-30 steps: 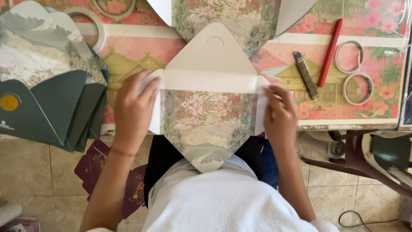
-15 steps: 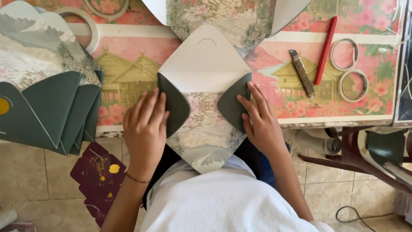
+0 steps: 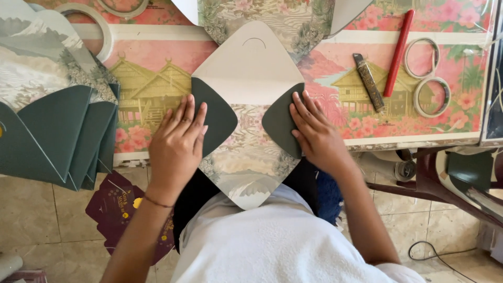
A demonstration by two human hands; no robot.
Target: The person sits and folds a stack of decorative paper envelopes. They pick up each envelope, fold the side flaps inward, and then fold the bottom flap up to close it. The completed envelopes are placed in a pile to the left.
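Note:
An unfolded paper envelope [image 3: 246, 89] lies on the patterned table [image 3: 335, 78], its white top flap pointing away and a printed landscape flap hanging over the near edge. Both dark green side flaps are folded inward. My left hand [image 3: 178, 144] lies flat on the left green flap, fingers spread. My right hand [image 3: 314, 133] presses flat on the right green flap. Neither hand holds anything.
A stack of folded green envelopes [image 3: 52, 131] overhangs the table at left. A tape ring [image 3: 94, 26] lies at the far left. A red stick [image 3: 397, 52], a folding knife [image 3: 368, 81] and two tape rings [image 3: 427, 78] lie at right. Maroon cards [image 3: 118, 204] rest on the floor.
A second ago both hands held the white side flaps out flat. The flaps have since been folded inward, green side up, and my hands now press them down.

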